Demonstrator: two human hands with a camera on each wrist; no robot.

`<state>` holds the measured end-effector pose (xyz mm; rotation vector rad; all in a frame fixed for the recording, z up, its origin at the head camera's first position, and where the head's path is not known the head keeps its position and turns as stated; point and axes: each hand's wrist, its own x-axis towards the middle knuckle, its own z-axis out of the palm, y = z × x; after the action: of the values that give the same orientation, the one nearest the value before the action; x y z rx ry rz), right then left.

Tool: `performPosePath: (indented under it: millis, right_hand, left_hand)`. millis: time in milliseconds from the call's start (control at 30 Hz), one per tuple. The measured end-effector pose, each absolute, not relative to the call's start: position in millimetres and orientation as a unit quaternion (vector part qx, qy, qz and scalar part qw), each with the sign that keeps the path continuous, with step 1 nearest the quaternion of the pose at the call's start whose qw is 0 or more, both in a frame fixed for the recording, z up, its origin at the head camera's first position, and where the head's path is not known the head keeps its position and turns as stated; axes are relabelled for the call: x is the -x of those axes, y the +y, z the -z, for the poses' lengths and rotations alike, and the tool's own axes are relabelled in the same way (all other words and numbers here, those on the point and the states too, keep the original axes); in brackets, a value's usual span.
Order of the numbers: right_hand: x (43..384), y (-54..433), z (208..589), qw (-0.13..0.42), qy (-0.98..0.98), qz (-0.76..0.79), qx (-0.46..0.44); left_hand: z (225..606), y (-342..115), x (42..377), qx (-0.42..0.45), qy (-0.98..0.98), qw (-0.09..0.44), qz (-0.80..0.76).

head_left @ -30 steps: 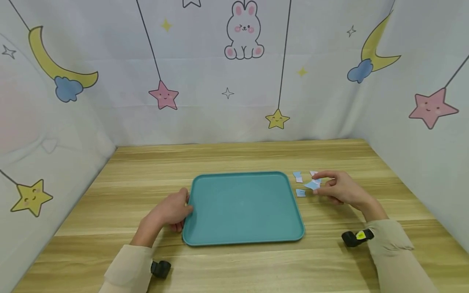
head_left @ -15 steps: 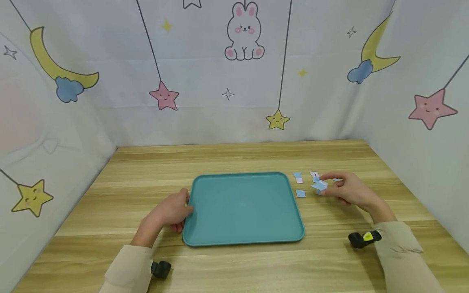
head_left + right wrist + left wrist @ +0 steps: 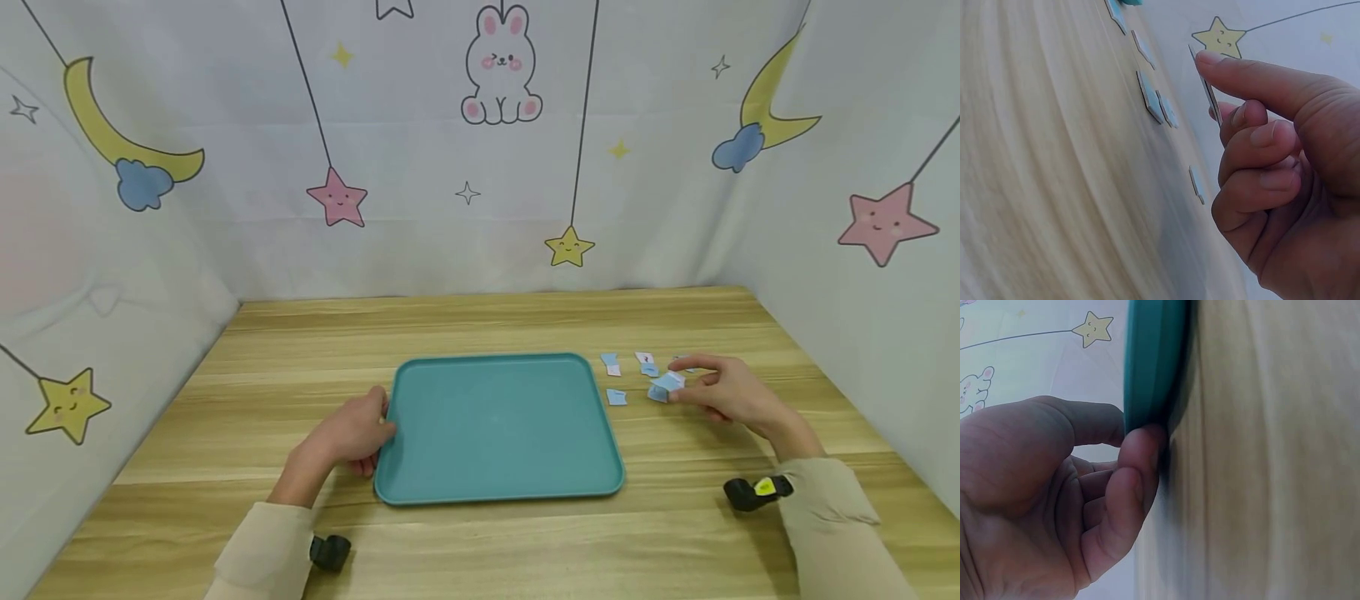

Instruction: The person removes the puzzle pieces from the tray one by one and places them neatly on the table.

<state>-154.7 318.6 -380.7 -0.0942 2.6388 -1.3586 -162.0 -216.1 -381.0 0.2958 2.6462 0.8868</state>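
Note:
My left hand [image 3: 351,429] pinches the left rim of a teal tray [image 3: 495,429]; in the left wrist view the thumb lies on the rim and fingertips [image 3: 1141,447] reach its underside. My right hand [image 3: 731,396] pinches a thin light blue and white puzzle piece [image 3: 668,382] between thumb and index finger, raised off the table and seen edge-on in the right wrist view [image 3: 1209,90]. Below and around it lie several flat pieces: a blue piece [image 3: 657,394], a blue and white piece [image 3: 647,364], and another, partly hidden piece [image 3: 682,362] behind the fingers.
Two more pieces, one blue and white [image 3: 611,364] and one blue [image 3: 617,397], lie just right of the tray. The wooden table [image 3: 480,550] is bounded by a white printed curtain [image 3: 420,250] at the back and both sides.
My right hand has moved to the right, away from the tray, carrying the puzzle piece. Pieces beneath it have come into view. My left hand and the tray stay put.

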Motion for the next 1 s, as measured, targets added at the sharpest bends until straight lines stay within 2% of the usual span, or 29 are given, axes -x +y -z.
performPosePath:
  millis: [1000]
  right_hand:
    - [154, 341, 393, 0.089, 0.888, 0.450, -0.024]
  left_hand:
    - [381, -217, 163, -0.107, 0.929, 0.167, -0.312]
